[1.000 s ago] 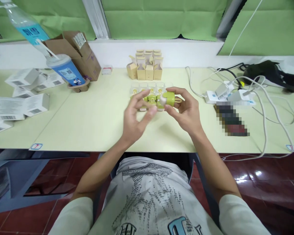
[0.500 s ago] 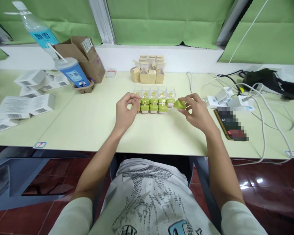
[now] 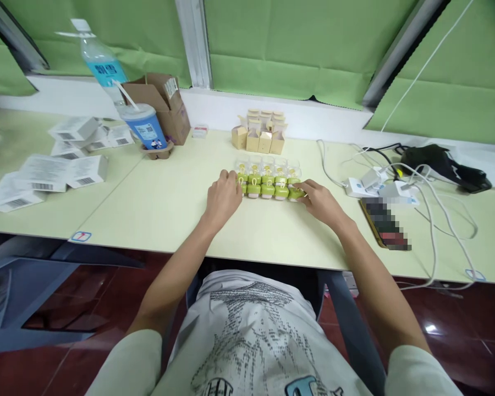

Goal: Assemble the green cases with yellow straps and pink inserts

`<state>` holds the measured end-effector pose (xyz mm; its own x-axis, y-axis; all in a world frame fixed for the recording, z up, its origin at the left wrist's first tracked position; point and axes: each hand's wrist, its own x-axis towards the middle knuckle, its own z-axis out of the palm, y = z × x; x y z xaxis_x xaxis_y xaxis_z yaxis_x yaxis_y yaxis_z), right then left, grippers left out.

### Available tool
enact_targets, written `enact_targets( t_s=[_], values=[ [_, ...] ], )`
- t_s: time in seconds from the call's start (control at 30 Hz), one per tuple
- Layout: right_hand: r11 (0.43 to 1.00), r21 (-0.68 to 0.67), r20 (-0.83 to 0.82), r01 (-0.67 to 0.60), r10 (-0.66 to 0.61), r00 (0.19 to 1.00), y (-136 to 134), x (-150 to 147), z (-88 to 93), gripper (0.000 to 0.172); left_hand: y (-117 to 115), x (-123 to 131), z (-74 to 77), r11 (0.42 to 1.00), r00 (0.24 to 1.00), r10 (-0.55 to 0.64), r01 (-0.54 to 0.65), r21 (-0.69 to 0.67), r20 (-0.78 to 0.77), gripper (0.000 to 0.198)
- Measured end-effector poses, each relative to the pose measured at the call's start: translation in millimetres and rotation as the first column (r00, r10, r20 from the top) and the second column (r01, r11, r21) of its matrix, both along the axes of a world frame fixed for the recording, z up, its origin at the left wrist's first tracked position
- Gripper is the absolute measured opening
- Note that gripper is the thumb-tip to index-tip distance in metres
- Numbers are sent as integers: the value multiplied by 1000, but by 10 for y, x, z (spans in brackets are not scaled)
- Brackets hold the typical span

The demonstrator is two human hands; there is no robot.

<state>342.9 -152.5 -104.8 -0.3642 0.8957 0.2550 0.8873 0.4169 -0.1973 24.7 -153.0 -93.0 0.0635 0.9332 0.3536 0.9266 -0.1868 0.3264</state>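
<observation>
Rows of small green-capped containers (image 3: 268, 190) stand close together on the pale table (image 3: 169, 214), with a row of clear plastic cups (image 3: 268, 163) behind them. My left hand (image 3: 224, 199) is at the left end of the green rows, its fingers bent against the end container; whether it grips that one is hidden. At the right end, my right hand (image 3: 319, 202) has its thumb and fingers around a green container (image 3: 296, 192), which stands in line with the front row.
Small tan boxes (image 3: 264, 141) stand behind the cups. To the left are white boxes (image 3: 45, 171), a blue cup (image 3: 146, 129), a bottle (image 3: 103, 66) and an open carton (image 3: 171, 115). A phone (image 3: 383, 223), power strip (image 3: 357, 187) and looping cables lie at the right.
My right hand has brought the tilted green container left to the front row's right end. My left hand's fingers have come down beside the left end. The camera view has shifted.
</observation>
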Motion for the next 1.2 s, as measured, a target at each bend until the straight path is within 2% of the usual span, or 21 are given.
enact_targets(
  t_s=[0.27, 0.37, 0.43, 0.53, 0.57, 0.6, 0.63, 0.67, 0.73, 0.77, 0.87, 0.97, 1.13, 1.2],
  values=[
    [1000, -22, -200, 22, -26, 979, -40, -15, -113, 60, -28, 34, -13, 997, 999, -38, 36, -74, -21, 28],
    [995, 8, -289, 95, -88, 953, -90, -1, -58, 61, 1, -63, -38, 995, 998, -63, 64, -81, 18, 31],
    [984, 49, -404, 172, -138, 904, -60, 42, 37, 53, 122, -193, -60, 994, 990, -84, 91, -63, 110, 38],
    [974, 88, -588, 207, -117, 800, 173, 113, 205, 40, 505, -373, -79, 997, 939, -75, 83, -10, 335, 40],
    [975, 95, -648, 202, -94, 756, 297, 120, 241, 41, 666, -403, -87, 997, 897, -62, 71, -3, 437, 34],
    [974, 95, -720, 205, -75, 690, 433, 116, 255, 42, 827, -414, -101, 997, 823, -51, 76, -21, 565, 27],
    [970, 89, -791, 226, -69, 608, 571, 101, 244, 40, 976, -408, -121, 994, 719, -48, 101, -36, 693, 21],
    [964, 65, -848, 259, -83, 523, 700, 79, 206, 38, 1106, -391, -149, 993, 680, -53, 116, -35, 732, 15],
    [940, -71, -927, 335, -186, 326, 905, 40, 62, 36, 1284, -352, -226, 995, 635, -42, 97, -26, 772, 6],
    [935, -109, -931, 339, -215, 294, 974, 33, -35, 36, 1334, -344, -274, 996, 619, -37, 86, -21, 785, 5],
    [943, -151, -931, 297, -236, 277, 1071, 79, -338, 41, 1383, -393, -424, 996, 584, -43, 84, -7, 810, 4],
    [954, -161, -931, 254, -232, 281, 1087, 172, -524, 49, 1384, -488, -515, 995, 561, -53, 100, -4, 826, 9],
    [957, -166, -907, 236, -242, 344, 1123, 218, -572, 65, 1414, -520, -530, 996, 519, -40, 90, -8, 854, 7],
    [956, -155, -895, 249, -243, 374, 1134, 217, -580, 57, 1416, -500, -525, 995, 512, -51, 100, -1, 857, 11]
  ],
)
